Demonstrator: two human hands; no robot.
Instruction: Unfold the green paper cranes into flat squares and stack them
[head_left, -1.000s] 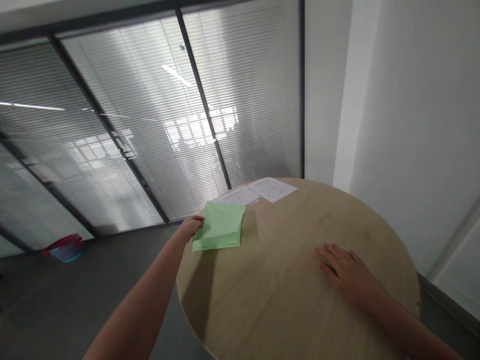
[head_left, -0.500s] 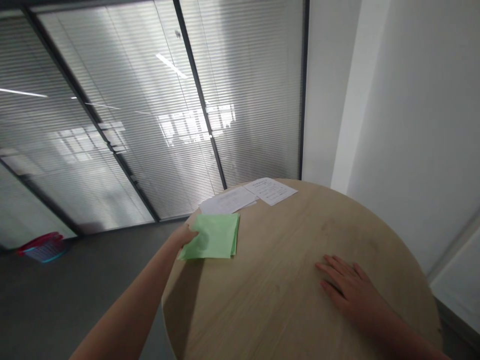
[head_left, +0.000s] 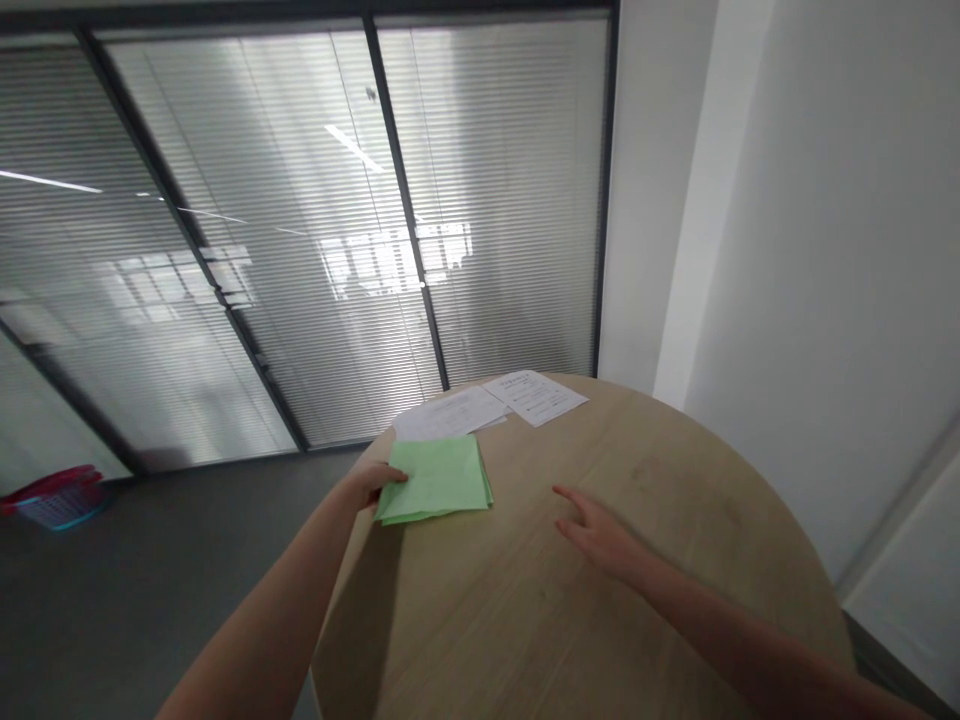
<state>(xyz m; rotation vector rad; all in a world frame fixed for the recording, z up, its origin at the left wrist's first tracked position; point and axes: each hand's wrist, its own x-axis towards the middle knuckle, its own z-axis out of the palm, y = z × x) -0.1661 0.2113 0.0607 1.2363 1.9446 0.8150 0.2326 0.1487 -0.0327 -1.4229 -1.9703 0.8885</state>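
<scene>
Green folded paper (head_left: 439, 477), in more than one layer, is pinched at its left edge by my left hand (head_left: 379, 482). The thumb lies on top and the other fingers are mostly hidden beneath. My right hand (head_left: 596, 535) is to the right of the paper, apart from it, with the thumb and index finger spread and nothing held. Both hands are over the round wooden table (head_left: 637, 460).
Overlapping white sheets (head_left: 450, 412) and a printed sheet (head_left: 536, 397) lie at the table's far edge. A red and blue basket (head_left: 60, 500) stands on the floor at left. Glass panels with blinds (head_left: 510, 200) and a white wall (head_left: 825, 250) border the table.
My right hand has moved left and away from me, toward the green paper, from lying flat on the table. My left hand keeps hold of the paper, which has shifted slightly right.
</scene>
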